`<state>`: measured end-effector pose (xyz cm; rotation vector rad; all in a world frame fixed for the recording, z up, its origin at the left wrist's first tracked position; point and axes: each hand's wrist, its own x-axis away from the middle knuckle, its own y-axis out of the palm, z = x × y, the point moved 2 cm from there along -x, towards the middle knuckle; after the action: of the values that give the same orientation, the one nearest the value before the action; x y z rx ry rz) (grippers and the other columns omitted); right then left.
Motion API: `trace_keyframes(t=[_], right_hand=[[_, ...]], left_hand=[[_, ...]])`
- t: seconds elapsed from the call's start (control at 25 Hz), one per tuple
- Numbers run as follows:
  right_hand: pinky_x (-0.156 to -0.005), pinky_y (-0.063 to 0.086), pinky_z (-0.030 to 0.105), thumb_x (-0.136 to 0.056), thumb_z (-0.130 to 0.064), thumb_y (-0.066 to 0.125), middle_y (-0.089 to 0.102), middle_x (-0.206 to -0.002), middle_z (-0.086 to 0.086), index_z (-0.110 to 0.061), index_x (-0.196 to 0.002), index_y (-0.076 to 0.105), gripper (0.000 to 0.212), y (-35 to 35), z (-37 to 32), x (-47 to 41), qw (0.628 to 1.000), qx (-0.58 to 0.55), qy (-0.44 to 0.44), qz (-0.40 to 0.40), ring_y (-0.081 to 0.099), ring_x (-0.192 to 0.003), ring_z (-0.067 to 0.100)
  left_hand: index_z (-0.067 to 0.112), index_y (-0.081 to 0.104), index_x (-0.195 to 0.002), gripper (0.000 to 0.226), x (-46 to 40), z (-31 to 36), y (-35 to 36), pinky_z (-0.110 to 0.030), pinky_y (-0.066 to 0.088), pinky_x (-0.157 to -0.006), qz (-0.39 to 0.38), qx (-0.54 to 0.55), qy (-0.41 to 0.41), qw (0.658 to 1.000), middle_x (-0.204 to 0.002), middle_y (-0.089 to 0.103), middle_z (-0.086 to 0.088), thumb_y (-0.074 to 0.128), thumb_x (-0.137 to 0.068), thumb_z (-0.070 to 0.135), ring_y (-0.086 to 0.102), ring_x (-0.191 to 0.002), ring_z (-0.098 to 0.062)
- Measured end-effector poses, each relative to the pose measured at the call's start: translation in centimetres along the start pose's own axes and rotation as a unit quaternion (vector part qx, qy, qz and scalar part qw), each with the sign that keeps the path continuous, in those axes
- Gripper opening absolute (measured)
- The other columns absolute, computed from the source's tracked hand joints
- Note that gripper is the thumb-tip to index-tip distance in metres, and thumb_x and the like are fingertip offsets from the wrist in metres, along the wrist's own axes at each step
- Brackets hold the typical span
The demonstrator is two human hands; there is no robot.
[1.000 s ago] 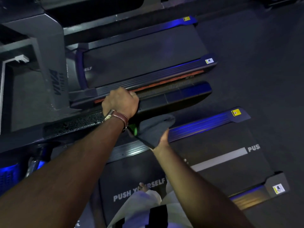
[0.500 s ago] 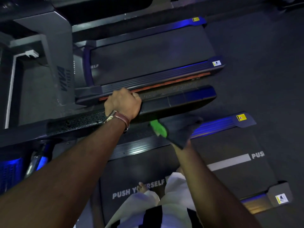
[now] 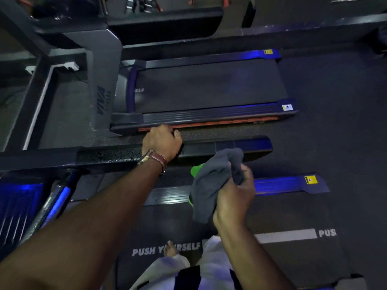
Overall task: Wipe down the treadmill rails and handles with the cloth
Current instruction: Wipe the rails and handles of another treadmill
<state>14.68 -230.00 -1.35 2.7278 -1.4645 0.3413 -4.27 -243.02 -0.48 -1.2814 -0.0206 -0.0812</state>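
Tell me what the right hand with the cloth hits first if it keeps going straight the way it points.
Most likely the handrail: the right hand, gripping the cloth, points up the picture toward its end section, right of the left hand. Depth is unclear; it could pass underneath.

**Where everything sits around the handrail**

I see my left hand (image 3: 162, 142) on top of the treadmill handrail (image 3: 226, 148), which runs left to right across the middle of the view. My right hand (image 3: 234, 197) is just in front of the rail's right end, apart from it, with the cloth (image 3: 211, 185) bunched in it on its left side. Below both lies the treadmill belt (image 3: 293, 216) I stand on, its side rail (image 3: 282, 183) along the far edge, under the handrail. Behind the handrail, a neighbouring treadmill (image 3: 209, 86) lies parallel, its upright column (image 3: 104, 80) at its left end.
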Motion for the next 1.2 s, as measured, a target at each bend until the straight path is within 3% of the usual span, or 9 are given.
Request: trace_keyframes(t=[0.08, 0.2, 0.36, 0.44, 0.56, 0.72, 0.88, 1.04, 1.2], right_hand=[[-0.091, 0.045, 0.015, -0.089, -0.010, 0.072, 0.068, -0.103, -0.014, -0.013, -0.110, 0.063, 0.023, 1.9, -4.0, -0.4, 0.980, 0.019, -0.196, -0.001, 0.061, -0.101, -0.003], [-0.106, 0.041, 0.038, -0.095, -0.037, 0.060, 0.062, -0.131, 0.010, -0.017, -0.129, 0.062, 0.040, 6.2, -5.3, -3.0, 0.860, 0.242, -0.409, -0.189, 0.055, -0.123, 0.026], [-0.092, 0.045, 0.045, -0.096, -0.067, 0.023, 0.063, -0.130, 0.006, -0.033, -0.129, 0.058, 0.059, 16.0, -4.8, -5.3, 0.606, 0.578, -0.300, -0.457, 0.059, -0.118, 0.034], [-0.092, 0.046, 0.045, -0.095, -0.069, 0.022, 0.063, -0.131, 0.005, -0.032, -0.124, 0.063, 0.063, 17.9, -5.1, -5.6, 0.587, 0.568, -0.274, -0.507, 0.058, -0.119, 0.034], [-0.095, 0.049, 0.045, -0.093, -0.073, 0.025, 0.064, -0.132, -0.002, -0.045, -0.133, 0.054, 0.057, 14.2, -4.5, -9.2, 0.596, 0.536, -0.327, -0.500, 0.058, -0.120, 0.029], [-0.086, 0.043, 0.033, -0.098, -0.060, 0.042, 0.065, -0.092, 0.005, -0.017, -0.092, 0.069, 0.052, 18.6, -4.2, -9.5, 0.568, 0.564, -0.072, -0.595, 0.059, -0.090, 0.023], [-0.106, 0.039, 0.032, -0.101, -0.037, 0.051, 0.067, -0.124, -0.002, -0.020, -0.122, 0.068, 0.032, 20.2, -3.3, -8.8, 0.614, 0.395, -0.041, -0.682, 0.060, -0.112, 0.012], [-0.102, 0.035, 0.031, -0.106, -0.019, 0.040, 0.055, -0.137, 0.022, 0.008, -0.131, 0.055, 0.039, 17.3, -1.6, -12.2, 0.541, 0.512, -0.038, -0.666, 0.053, -0.123, 0.032], [-0.114, 0.031, 0.022, -0.106, -0.017, 0.042, 0.058, -0.134, -0.003, -0.020, -0.128, 0.061, 0.030, 20.8, -3.0, -8.6, 0.600, 0.388, 0.017, -0.699, 0.053, -0.123, 0.006]], left_hand=[[0.017, 0.074, -0.093, 0.028, 0.1, -0.3, -0.4, -0.035, 0.051, -0.075, 0.013, 0.112, -0.020, 0.993, -0.090, 0.073, -0.011, 0.055, -0.092, 0.037, 0.067, -0.087, -0.032], [0.021, 0.072, -0.069, 0.025, -0.3, -2.7, -2.2, -0.043, 0.057, -0.075, 0.079, 0.360, -0.121, 0.922, -0.073, 0.073, -0.005, 0.059, -0.086, 0.035, 0.069, -0.075, -0.027], [0.019, 0.074, -0.084, 0.030, -0.4, -8.7, -5.5, -0.040, 0.054, -0.071, 0.127, 0.116, -0.067, 0.983, -0.083, 0.073, -0.014, 0.053, -0.090, 0.039, 0.067, -0.082, -0.037], [0.018, 0.074, -0.099, 0.034, -0.1, -11.3, -5.9, -0.039, 0.049, -0.069, 0.074, -0.040, -0.070, 0.994, -0.093, 0.071, -0.018, 0.049, -0.096, 0.041, 0.065, -0.090, -0.040], [0.016, 0.071, -0.094, 0.036, 0.5, -12.2, -4.9, -0.035, 0.038, -0.062, 0.085, -0.071, -0.055, 0.992, -0.092, 0.070, -0.017, 0.045, -0.097, 0.040, 0.064, -0.087, -0.039], [0.016, 0.071, -0.088, 0.034, 0.0, -12.2, -5.3, -0.033, 0.034, -0.062, 0.089, -0.058, -0.078, 0.991, -0.085, 0.069, -0.014, 0.047, -0.095, 0.039, 0.063, -0.084, -0.038], [0.020, 0.073, -0.092, 0.033, -0.2, -12.2, -5.2, -0.034, 0.041, -0.063, 0.081, -0.052, -0.089, 0.991, -0.083, 0.070, -0.013, 0.047, -0.093, 0.041, 0.064, -0.083, -0.037], [0.018, 0.071, -0.090, 0.034, -0.6, -12.3, -4.9, -0.034, 0.040, -0.065, 0.081, -0.061, -0.096, 0.990, -0.087, 0.070, -0.012, 0.046, -0.094, 0.041, 0.063, -0.087, -0.036], [0.018, 0.071, -0.091, 0.035, -0.5, -12.7, -4.6, -0.034, 0.041, -0.066, 0.079, -0.062, -0.091, 0.991, -0.089, 0.070, -0.010, 0.044, -0.094, 0.041, 0.063, -0.087, -0.034]])
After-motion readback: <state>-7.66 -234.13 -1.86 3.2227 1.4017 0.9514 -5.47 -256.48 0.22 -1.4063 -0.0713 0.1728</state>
